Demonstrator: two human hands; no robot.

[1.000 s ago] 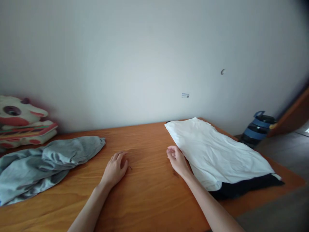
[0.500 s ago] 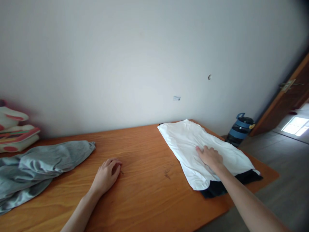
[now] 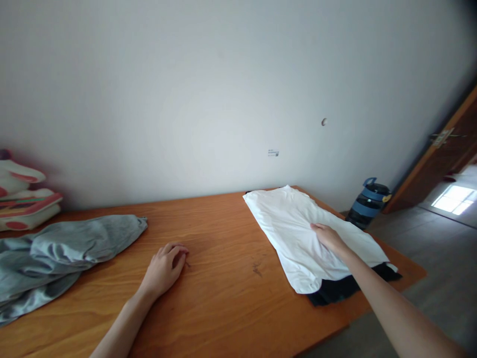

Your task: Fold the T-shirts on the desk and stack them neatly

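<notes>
A folded white garment [image 3: 286, 219] lies over dark cloth [image 3: 335, 292] at the right end of the wooden table [image 3: 219, 298]. My right hand [image 3: 328, 235] is on top of the white garment with its fingers closed in a pinch on the fabric, and creases run out from the fingertips. My left hand [image 3: 166, 266] rests on the tabletop with loosely curved fingers and holds nothing. To its left, a crumpled grey garment [image 3: 85, 241] is spread along the table.
A red and white animal-shaped object [image 3: 28, 199] stands at the far left against the white wall [image 3: 167, 99]. Beyond the table's right edge is a dark and blue bottle [image 3: 367, 204]. A brown door [image 3: 456, 134] is at the far right.
My right hand has gone from lying with spread fingers on the white garment to pinching its fabric, slightly farther right. The left hand stays in place.
</notes>
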